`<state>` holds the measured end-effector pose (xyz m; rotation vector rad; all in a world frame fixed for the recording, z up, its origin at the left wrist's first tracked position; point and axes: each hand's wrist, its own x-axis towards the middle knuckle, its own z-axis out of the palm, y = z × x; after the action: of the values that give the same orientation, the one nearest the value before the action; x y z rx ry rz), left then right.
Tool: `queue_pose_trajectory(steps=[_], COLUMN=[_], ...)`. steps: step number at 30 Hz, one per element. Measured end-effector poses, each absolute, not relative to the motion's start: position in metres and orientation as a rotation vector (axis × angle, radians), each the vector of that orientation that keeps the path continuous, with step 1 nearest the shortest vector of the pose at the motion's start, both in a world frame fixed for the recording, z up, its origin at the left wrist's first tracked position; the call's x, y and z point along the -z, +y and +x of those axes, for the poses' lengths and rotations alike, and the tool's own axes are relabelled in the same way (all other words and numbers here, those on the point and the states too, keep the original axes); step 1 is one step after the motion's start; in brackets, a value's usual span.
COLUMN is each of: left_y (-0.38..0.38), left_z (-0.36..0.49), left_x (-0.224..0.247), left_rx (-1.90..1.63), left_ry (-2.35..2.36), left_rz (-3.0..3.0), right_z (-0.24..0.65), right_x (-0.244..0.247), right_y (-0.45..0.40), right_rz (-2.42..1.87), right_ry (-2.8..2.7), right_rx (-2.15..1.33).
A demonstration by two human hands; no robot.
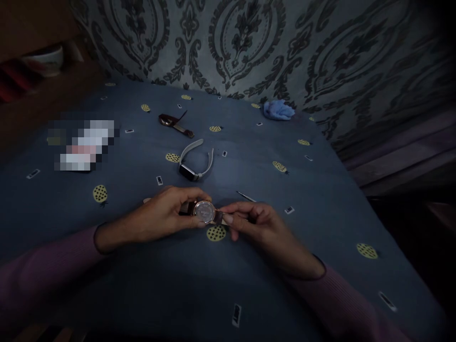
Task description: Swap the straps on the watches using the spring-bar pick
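Note:
Between my hands is a wristwatch (204, 212) with a round, rose-gold-rimmed case and a dark strap. My left hand (166, 212) grips the case and the strap on its left, thumb below and fingers above. With thumb and forefinger pinched, my right hand (258, 223) holds the strap close to the case's right side. A thin, pointed metal tool (245, 196) lies on the cloth just beyond my right fingers. Farther off rests a smartwatch (188, 172) with a pale band, its dark screen towards me. Behind it lies another watch with a brown strap (176, 125).
A blue tablecloth (309, 285) with yellow pineapple prints covers the table. At the back right sits a crumpled blue cloth (279, 110) near the patterned wall. A blurred-out pale object (87, 145) lies on the left. A bowl (44, 61) stands on a wooden shelf at upper left.

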<state>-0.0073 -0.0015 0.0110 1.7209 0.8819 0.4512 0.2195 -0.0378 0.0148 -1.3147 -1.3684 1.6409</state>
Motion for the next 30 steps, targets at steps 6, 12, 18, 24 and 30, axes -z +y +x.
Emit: queue_pose_trajectory(steps=[6, 12, 18, 24, 30], left_y=[-0.002, -0.001, -0.002, -0.003, -0.004], left_z=[-0.006, -0.006, -0.006, -0.006, -0.005], left_x=[-0.012, -0.01, -0.013, -0.018, -0.019], left_rx=[-0.458, -0.446, -0.442, -0.421, -0.384], left_ry=[0.864, 0.881, 0.851, 0.862, 0.846], left_rz=[1.669, 1.667, 1.696, 1.831, 1.84], right_z=[0.22, 0.219, 0.22, 0.227, 0.228], right_x=[-0.014, -0.015, -0.016, -0.011, -0.011], right_y=[-0.038, -0.037, -0.037, -0.036, -0.037], right_rz=[-1.3, -1.287, -1.264, -1.223, -1.192], right_ry=[-1.351, -1.369, -1.396, -1.453, -1.584], right_rx=[-1.661, -1.669, -1.724, -1.907, -1.881])
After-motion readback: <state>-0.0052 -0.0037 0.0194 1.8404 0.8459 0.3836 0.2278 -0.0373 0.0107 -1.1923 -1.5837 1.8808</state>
